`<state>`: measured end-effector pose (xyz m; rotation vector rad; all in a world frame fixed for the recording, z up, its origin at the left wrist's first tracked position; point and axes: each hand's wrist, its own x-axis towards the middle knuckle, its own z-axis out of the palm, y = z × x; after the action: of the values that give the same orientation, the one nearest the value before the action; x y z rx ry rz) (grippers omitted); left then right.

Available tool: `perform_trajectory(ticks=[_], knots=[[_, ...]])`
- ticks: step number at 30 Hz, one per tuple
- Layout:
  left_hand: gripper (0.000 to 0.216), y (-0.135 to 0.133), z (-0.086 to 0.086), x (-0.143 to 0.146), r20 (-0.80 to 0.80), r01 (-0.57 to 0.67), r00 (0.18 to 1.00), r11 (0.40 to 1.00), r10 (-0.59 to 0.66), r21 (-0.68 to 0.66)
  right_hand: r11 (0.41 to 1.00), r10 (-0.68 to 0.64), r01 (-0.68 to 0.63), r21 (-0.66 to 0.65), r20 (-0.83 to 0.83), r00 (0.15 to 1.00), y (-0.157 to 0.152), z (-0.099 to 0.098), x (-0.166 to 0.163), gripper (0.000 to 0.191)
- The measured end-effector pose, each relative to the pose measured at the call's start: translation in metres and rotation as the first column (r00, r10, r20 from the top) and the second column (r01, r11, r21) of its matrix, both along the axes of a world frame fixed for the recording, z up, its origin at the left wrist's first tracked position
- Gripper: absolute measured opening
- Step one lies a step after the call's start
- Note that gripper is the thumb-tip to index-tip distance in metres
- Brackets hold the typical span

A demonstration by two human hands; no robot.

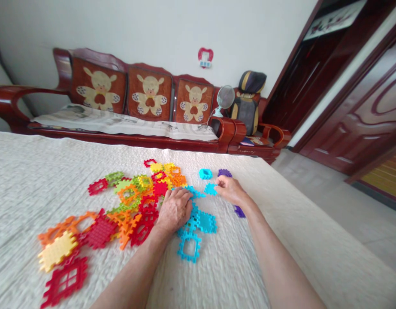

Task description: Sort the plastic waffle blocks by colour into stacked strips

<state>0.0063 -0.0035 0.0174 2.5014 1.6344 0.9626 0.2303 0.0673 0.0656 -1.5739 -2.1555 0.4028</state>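
My right hand (pixel 231 190) pinches the edge of a light-blue interlocking plastic tile (pixel 211 189), low over the table. My left hand (pixel 176 208) is closed, fingers bent down among the blue pieces at the right side of the pile; its fingertips and whatever they grip are hidden. Close by lie a solid blue tile (pixel 207 222) and a blue window-frame tile (pixel 189 247). Beyond both hands sits a blue block (pixel 205 174) of joined tiles. Purple tiles (pixel 225 172) lie behind my right hand, and another purple piece (pixel 239 211) shows beside the wrist.
Red tiles (pixel 101 230), orange tiles (pixel 128 194), green tiles (pixel 114 177) and yellow tiles (pixel 58 251) are heaped left of my hands. The table has a white quilted cover (pixel 127 279). A wooden sofa (pixel 146 141) and a small fan (pixel 225 97) stand beyond it.
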Motion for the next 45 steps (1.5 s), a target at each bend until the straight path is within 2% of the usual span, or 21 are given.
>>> perform_trajectory(ticks=[2,3,6,10,13,19,25,29,32,40,45], knots=[[0.029,0.0,0.0,0.0,-0.006,-0.002,1.0,1.0,0.002,0.0,0.987,-0.08,0.073,0.146,0.043,0.996,0.0,-0.003,-0.005,0.011],[0.028,0.0,0.0,0.0,-0.008,-0.004,1.0,1.0,0.004,-0.001,0.982,-0.087,0.072,0.177,0.075,0.993,-0.001,-0.004,-0.007,0.013],[0.028,-0.001,0.001,0.001,-0.006,-0.012,1.0,1.0,0.012,-0.003,0.996,-0.032,0.017,0.092,0.163,0.986,-0.007,-0.009,-0.013,0.024],[0.027,-0.001,0.002,0.001,0.007,-0.012,1.0,1.0,0.012,-0.008,0.995,-0.094,0.1,-0.019,0.211,0.973,-0.014,-0.011,-0.019,0.039],[0.027,-0.001,0.002,0.001,0.018,-0.012,1.0,1.0,0.012,-0.002,0.992,-0.103,0.118,-0.046,0.242,0.965,-0.016,-0.01,-0.024,0.04],[0.027,-0.001,0.002,0.001,0.018,-0.012,1.0,1.0,0.012,0.003,0.998,0.006,0.012,-0.056,0.309,0.951,-0.017,-0.009,-0.026,0.035],[0.026,0.0,0.001,0.001,0.027,-0.011,1.0,1.0,0.011,0.017,0.998,0.055,-0.046,-0.04,0.263,0.963,-0.015,-0.012,-0.025,0.039],[0.027,0.0,0.001,0.001,0.024,-0.014,1.0,1.0,0.013,0.015,0.992,-0.126,0.123,0.028,0.261,0.957,-0.015,-0.019,-0.03,0.038],[0.027,-0.001,0.002,0.001,0.017,-0.018,1.0,1.0,0.018,0.006,0.981,-0.189,0.168,0.092,0.297,0.936,-0.015,-0.025,-0.035,0.039],[0.027,0.0,0.0,0.001,0.025,-0.016,1.0,1.0,0.015,0.016,0.989,-0.136,0.112,0.093,0.321,0.937,-0.014,-0.026,-0.043,0.037],[0.026,0.001,-0.002,0.001,0.03,-0.007,1.0,1.0,0.007,0.022,0.985,-0.131,0.107,0.134,0.185,0.974,-0.011,-0.029,-0.04,0.042]])
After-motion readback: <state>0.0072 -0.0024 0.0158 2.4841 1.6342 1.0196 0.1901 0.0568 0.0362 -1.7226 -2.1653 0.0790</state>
